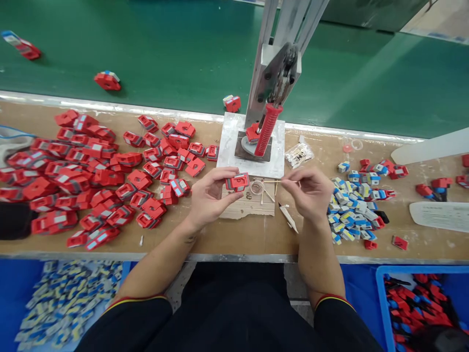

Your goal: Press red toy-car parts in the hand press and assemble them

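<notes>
My left hand [216,193] grips a small red plastic part [237,182] with grey edges and a recess facing up, held between thumb and fingers. Pinched in my right hand [309,190] is a thin stick like a cotton swab [271,182], its end pointing left, apart from the red part. Below, a small round clear dish [257,187] sits on a piece of cardboard [249,209], with loose swabs and small metal bits around it. A knife-like tool with a pale handle [289,217] lies near my right wrist.
A hand press with a red lever [269,129] stands ahead on a white plate [227,146]. Many red parts [106,176] cover the left bench; blue-and-white pieces [351,210] are heaped right. Beyond runs a green belt [164,54]. A blue bin [381,293] is lower right.
</notes>
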Demonstrator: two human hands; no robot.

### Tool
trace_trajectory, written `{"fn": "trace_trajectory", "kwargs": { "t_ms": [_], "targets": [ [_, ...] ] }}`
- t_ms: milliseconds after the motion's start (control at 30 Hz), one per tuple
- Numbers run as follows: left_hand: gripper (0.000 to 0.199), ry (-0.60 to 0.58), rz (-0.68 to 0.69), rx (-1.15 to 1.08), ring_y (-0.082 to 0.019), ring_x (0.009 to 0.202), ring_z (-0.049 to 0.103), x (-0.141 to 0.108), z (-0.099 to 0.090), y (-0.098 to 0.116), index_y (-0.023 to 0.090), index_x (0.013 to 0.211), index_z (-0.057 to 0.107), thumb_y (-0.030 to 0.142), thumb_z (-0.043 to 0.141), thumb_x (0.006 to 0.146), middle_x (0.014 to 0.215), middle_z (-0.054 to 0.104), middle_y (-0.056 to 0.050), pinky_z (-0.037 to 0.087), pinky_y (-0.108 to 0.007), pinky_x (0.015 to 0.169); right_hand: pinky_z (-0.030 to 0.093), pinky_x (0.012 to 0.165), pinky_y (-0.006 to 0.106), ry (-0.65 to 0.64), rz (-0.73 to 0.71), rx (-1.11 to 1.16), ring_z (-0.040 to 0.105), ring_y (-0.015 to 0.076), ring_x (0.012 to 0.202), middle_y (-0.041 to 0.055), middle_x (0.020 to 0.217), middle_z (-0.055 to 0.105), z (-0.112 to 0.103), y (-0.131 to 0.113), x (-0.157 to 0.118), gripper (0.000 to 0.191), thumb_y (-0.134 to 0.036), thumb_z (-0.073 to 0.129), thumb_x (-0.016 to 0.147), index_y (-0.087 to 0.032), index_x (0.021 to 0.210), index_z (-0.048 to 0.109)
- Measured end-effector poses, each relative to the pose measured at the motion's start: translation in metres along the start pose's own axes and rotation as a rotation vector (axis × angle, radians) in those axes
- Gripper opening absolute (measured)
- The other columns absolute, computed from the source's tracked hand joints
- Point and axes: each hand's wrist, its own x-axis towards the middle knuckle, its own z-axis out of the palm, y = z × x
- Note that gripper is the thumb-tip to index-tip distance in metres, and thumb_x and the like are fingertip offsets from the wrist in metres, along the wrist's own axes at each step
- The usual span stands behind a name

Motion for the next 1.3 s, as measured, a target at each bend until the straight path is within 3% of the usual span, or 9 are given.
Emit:
{"fn": "trace_trajectory", "kwargs": {
  "t_ms": [100,200,400,700,1100,1300],
  "targets": [
    [0.034,-0.048,0.020,0.030,-0.025,0.109,0.078,-0.004,0.005,-0.002,0.027,0.109,0.080,0.033,0.094,0.079,0.113,0.081,-0.009,0.066,-0.042,0.098,0.053,0.058,0.033,0.182,-0.001,0.143,0.065,0.0168,0.058,-0.0016,0.066,0.069,0.006,-0.011,-0.003,0.045,-0.061,0.080,0.088,-0.027,0.076,0.053],
    [0.035,-0.109,0.015,0.057,-0.026,0.107,0.079,-0.006,0.008,-0.002,0.026,0.110,0.081,0.032,0.095,0.078,0.112,0.082,-0.009,0.066,-0.043,0.098,0.052,0.056,0.032,0.140,0.014,0.233,0.066,0.0161,0.058,-0.0019,0.065,0.069,0.017,-0.019,-0.007,0.043,-0.057,0.081,0.088,-0.026,0.076,0.054],
    [0.037,-0.141,0.024,0.061,-0.025,0.105,0.079,-0.007,0.008,-0.001,0.028,0.113,0.081,0.031,0.095,0.078,0.112,0.082,-0.008,0.065,-0.043,0.097,0.052,0.055,0.028,0.026,0.017,0.400,0.071,0.0145,0.064,-0.0014,0.072,0.075,0.028,-0.023,-0.012,0.027,-0.033,0.084,0.090,-0.025,0.078,0.061],
    [0.045,-0.166,0.085,0.053,-0.023,0.106,0.079,-0.009,0.008,-0.003,0.028,0.119,0.079,0.023,0.095,0.078,0.114,0.082,-0.008,0.065,-0.038,0.096,0.051,0.053,0.029,-0.016,0.036,0.295,0.069,0.0143,0.061,0.0004,0.074,0.078,0.032,-0.019,-0.016,0.032,-0.044,0.081,0.091,-0.025,0.077,0.061],
    [0.037,-0.132,0.157,0.152,-0.022,0.098,0.079,-0.005,0.006,-0.001,0.024,0.113,0.079,0.029,0.094,0.080,0.107,0.081,-0.009,0.065,-0.036,0.089,0.045,0.048,0.027,0.038,-0.115,0.215,0.069,0.0133,0.059,-0.0016,0.072,0.079,0.024,-0.016,-0.010,0.024,-0.017,0.085,0.086,-0.025,0.077,0.063],
    [0.034,-0.126,0.188,0.186,-0.020,0.098,0.077,-0.003,0.005,0.000,0.024,0.112,0.078,0.028,0.093,0.081,0.107,0.081,-0.008,0.064,-0.034,0.089,0.046,0.052,0.028,0.055,-0.092,0.253,0.068,0.0137,0.060,-0.0013,0.071,0.077,0.009,-0.013,-0.006,0.024,-0.026,0.084,0.089,-0.025,0.076,0.063]
  ]
}}
